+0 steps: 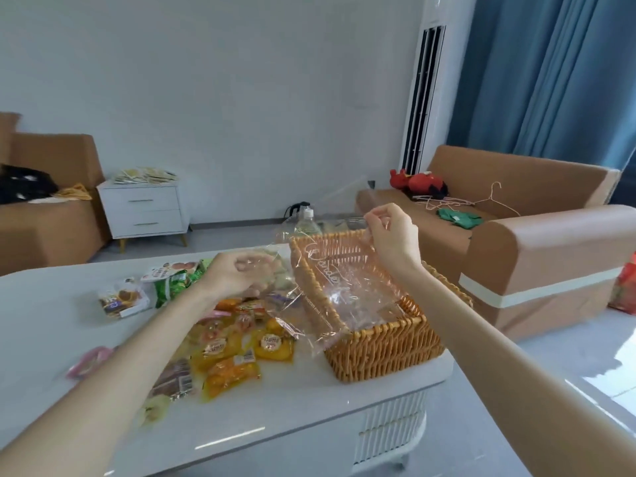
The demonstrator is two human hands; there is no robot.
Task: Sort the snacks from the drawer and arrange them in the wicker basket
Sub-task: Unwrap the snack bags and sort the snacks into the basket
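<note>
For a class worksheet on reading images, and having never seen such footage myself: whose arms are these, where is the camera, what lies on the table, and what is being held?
No machine here: the two grips are a person's bare hands. The single picture comes from a camera worn on the person's head, looking forward and down, so both arms reach in from below. The left grip and right grip each pinch a clear crinkly plastic bag with printed lettering, held over a woven wicker basket. The basket stands on a glossy white table. Left of it lie loose snacks: yellow-orange sealed packets, a green packet and a brown-wrapped bar.
</note>
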